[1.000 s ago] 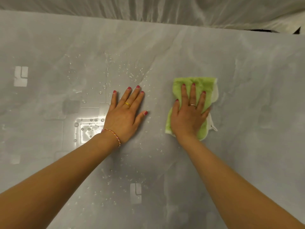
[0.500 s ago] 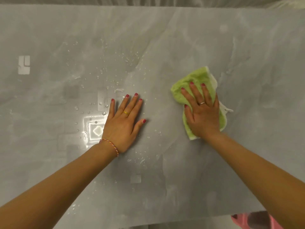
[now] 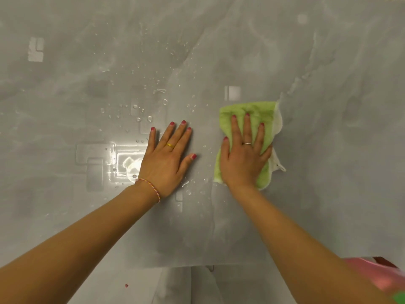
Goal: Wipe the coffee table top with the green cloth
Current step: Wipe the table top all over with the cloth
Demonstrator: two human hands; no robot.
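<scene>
The 1 head view looks steeply down, close over the coffee table top (image 3: 285, 51).

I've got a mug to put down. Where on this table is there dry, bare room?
Right of the cloth, the table is bare to the edge of view, as is the far right. Droplets dot the area beyond the left hand. The right hand presses the cloth.

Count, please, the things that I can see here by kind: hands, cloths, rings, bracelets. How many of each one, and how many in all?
Hands: 2, left hand flat on the coffee table top, right hand pressing the green cloth
Cloths: 1
Rings: 2, gold ring and silver ring
Bracelets: 1, thread bracelet on the left wrist
Total: 6
</scene>
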